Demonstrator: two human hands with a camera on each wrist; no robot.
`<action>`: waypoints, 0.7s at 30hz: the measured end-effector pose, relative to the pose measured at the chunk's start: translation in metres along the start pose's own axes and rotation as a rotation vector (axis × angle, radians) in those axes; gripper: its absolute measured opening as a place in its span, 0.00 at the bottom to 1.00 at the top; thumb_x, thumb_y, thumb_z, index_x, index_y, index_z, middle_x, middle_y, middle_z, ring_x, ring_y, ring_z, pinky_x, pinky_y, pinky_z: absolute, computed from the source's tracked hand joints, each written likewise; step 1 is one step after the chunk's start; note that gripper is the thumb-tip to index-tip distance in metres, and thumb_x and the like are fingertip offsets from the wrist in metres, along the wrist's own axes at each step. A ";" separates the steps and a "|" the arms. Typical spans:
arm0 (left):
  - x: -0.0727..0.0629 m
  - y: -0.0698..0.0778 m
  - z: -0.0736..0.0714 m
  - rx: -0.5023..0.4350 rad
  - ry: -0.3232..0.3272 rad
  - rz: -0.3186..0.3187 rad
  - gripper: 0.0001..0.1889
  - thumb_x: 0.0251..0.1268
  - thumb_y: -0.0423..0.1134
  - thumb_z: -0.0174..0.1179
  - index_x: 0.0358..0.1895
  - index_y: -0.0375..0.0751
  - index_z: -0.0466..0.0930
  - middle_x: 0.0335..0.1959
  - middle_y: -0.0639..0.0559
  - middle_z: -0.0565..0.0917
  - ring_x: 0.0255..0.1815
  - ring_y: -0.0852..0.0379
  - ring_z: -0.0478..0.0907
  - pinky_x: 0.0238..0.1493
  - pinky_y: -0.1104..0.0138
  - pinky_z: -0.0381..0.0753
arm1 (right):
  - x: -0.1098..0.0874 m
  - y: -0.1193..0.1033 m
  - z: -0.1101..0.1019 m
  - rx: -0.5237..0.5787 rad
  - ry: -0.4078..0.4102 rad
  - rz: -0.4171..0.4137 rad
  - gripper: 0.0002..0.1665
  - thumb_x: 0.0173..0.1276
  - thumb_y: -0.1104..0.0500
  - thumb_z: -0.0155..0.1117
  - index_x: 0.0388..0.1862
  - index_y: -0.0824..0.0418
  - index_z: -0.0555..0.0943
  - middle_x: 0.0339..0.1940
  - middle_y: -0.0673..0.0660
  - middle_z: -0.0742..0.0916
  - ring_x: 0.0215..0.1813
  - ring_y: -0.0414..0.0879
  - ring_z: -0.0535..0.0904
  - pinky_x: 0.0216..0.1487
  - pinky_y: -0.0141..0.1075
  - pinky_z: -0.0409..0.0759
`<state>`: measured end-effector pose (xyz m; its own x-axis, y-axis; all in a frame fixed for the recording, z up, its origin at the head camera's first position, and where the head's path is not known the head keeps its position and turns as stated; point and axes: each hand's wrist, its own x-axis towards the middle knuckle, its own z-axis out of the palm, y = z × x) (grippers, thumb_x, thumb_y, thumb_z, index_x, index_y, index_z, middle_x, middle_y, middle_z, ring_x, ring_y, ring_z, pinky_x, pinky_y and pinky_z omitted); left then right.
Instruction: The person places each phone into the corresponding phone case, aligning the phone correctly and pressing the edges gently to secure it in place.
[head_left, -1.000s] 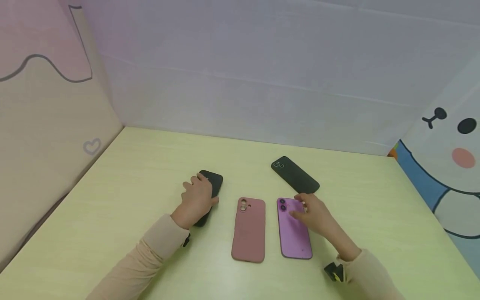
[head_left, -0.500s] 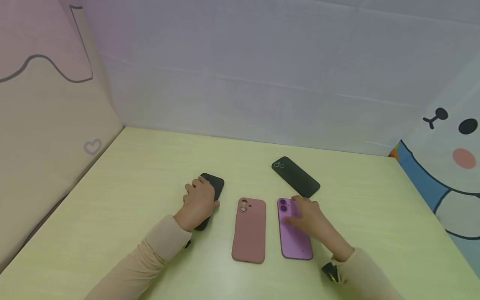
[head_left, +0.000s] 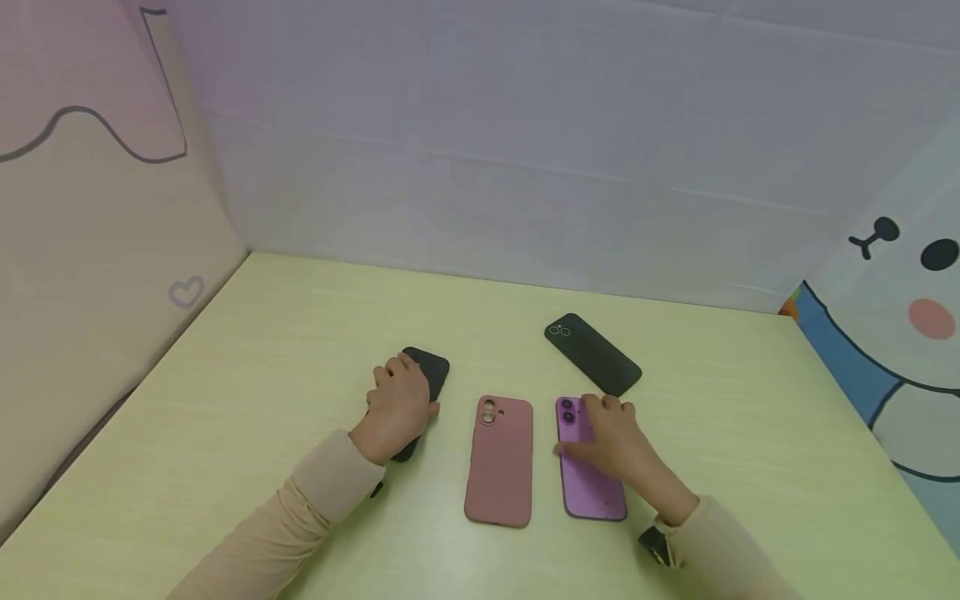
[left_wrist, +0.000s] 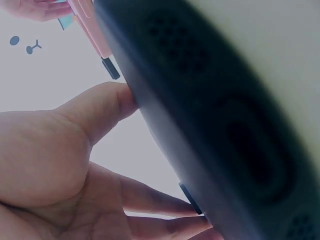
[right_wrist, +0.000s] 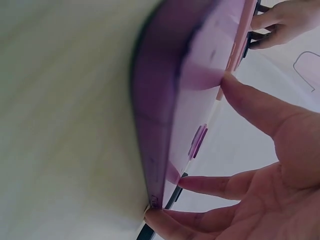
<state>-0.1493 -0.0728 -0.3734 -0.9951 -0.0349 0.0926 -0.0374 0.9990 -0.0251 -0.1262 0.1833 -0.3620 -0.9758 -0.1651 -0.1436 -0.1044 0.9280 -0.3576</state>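
My left hand [head_left: 396, 408] grips a black phone [head_left: 432, 369] by its long edges, thumb on the right side, fingers on the left. Its charging port end, with speaker holes, fills much of the left wrist view. Over a purple phone [head_left: 592, 492], camera side up, is my right hand [head_left: 615, 437]. The thumb reaches the phone's left edge and the fingers its far right part, so the hand spans it. In the right wrist view the purple phone [right_wrist: 155, 100] lies low along the table, with thumb and fingertips at its edges.
Between the hands lies a pink phone case [head_left: 501, 458] with camera openings. Behind the purple phone, a dark phone-shaped piece [head_left: 592, 354] with two camera rings lies slanted. The pale yellow table [head_left: 300, 333] meets a whitish back sheet [head_left: 487, 167] and printed side panels.
My right hand has moved left and its thumb has spread across to the purple phone's left edge. The left hand and black phone have shifted slightly nearer.
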 end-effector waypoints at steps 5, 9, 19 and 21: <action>-0.002 -0.001 0.002 0.005 0.044 0.024 0.39 0.53 0.53 0.64 0.53 0.16 0.68 0.38 0.30 0.74 0.29 0.44 0.72 0.18 0.62 0.77 | 0.000 -0.002 0.001 -0.009 -0.006 0.004 0.45 0.50 0.46 0.71 0.57 0.73 0.67 0.52 0.75 0.72 0.47 0.63 0.66 0.39 0.49 0.74; -0.002 -0.002 0.000 0.003 0.034 0.036 0.39 0.53 0.53 0.64 0.53 0.17 0.68 0.37 0.30 0.74 0.29 0.43 0.72 0.18 0.61 0.77 | 0.000 -0.003 0.001 -0.008 -0.013 0.005 0.45 0.50 0.47 0.71 0.58 0.73 0.66 0.52 0.75 0.71 0.47 0.62 0.66 0.38 0.48 0.74; -0.001 -0.003 -0.005 -0.024 -0.051 0.062 0.41 0.55 0.56 0.61 0.56 0.18 0.66 0.44 0.28 0.74 0.40 0.37 0.74 0.29 0.57 0.80 | 0.004 -0.002 0.000 0.025 -0.031 0.031 0.48 0.48 0.47 0.73 0.60 0.73 0.64 0.51 0.75 0.69 0.47 0.61 0.63 0.38 0.46 0.72; -0.002 0.000 -0.006 -0.044 -0.051 0.054 0.40 0.55 0.56 0.60 0.57 0.19 0.65 0.48 0.28 0.73 0.46 0.36 0.72 0.35 0.56 0.80 | 0.005 -0.002 0.000 0.030 -0.033 0.038 0.49 0.47 0.47 0.74 0.60 0.73 0.64 0.52 0.76 0.69 0.48 0.62 0.62 0.39 0.47 0.72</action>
<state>-0.1472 -0.0726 -0.3674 -0.9990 0.0191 0.0411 0.0197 0.9997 0.0147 -0.1312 0.1809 -0.3623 -0.9721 -0.1408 -0.1875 -0.0608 0.9236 -0.3786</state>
